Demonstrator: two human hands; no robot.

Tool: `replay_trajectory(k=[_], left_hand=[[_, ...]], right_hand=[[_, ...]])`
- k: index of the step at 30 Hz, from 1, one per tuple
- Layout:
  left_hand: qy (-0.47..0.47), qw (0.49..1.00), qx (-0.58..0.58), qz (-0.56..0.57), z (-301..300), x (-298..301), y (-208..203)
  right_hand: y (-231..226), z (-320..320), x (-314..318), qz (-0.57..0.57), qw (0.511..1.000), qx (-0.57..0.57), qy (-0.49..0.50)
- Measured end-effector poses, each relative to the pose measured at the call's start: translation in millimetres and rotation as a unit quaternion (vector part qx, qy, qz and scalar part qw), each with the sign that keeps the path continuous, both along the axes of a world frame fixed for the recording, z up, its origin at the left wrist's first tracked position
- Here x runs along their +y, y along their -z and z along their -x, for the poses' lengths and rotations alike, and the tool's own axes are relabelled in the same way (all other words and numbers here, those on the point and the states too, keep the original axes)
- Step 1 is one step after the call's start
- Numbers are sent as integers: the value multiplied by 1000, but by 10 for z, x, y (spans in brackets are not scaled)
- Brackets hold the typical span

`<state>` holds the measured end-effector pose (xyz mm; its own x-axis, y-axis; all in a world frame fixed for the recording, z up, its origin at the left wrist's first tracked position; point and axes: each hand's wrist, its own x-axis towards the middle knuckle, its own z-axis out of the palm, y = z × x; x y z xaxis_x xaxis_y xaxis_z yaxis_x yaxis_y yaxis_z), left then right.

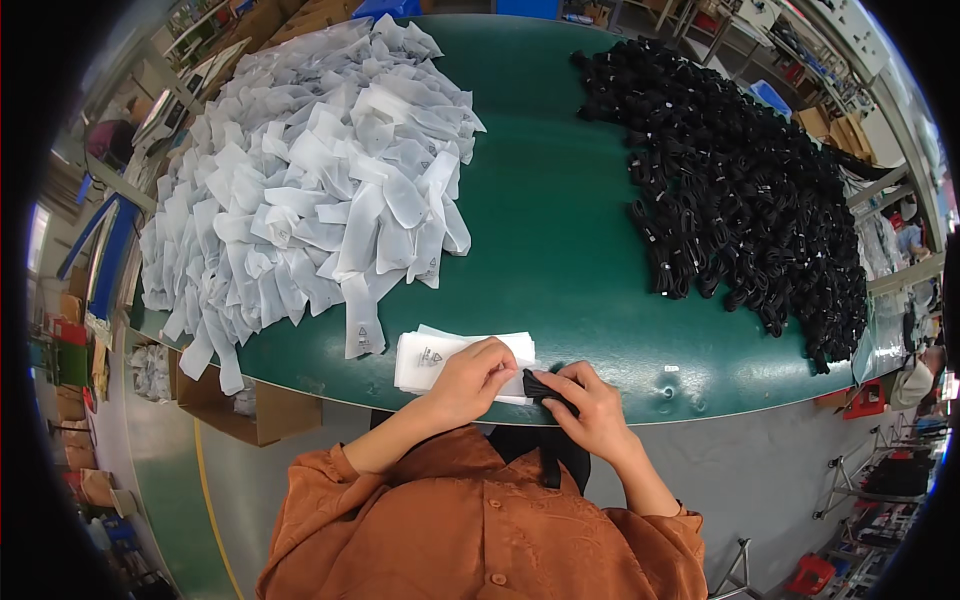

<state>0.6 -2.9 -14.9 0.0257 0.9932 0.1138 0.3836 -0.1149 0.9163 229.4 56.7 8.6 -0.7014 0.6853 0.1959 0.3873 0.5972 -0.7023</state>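
A stack of flat white translucent bags (421, 362) with dark printing lies at the table's near edge. Over its right part, my left hand (470, 382) is closed, thumb and forefinger pinched at the top bag near its right end. My right hand (592, 408) grips a bundled black cable (535, 387) right beside that end of the stack. The cable's far tip meets the bags' edge; whether any of it is inside a bag I cannot tell. My right fingers cover part of the bundle.
A large heap of filled white bags (300, 190) covers the left of the green table (545, 200). Many bundled black cables (740, 190) are piled on the right. Below the table's left edge stands an open cardboard box (250, 412). Metal frame posts (905, 275) rise at the right.
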Motion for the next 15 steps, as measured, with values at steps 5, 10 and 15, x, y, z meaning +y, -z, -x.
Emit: replay_trajectory(k=[5, 10, 15], left_hand=[[29, 993, 37, -107, -20, 1, -6], [68, 976, 93, -186, -48, 5, -110], [39, 976, 99, -190, -53, 13, -121]], right_hand=[[152, 20, -17, 271, 956, 105, 35], [218, -25, -71, 631, 739, 184, 147], [213, 144, -246, 114, 966, 209, 98]])
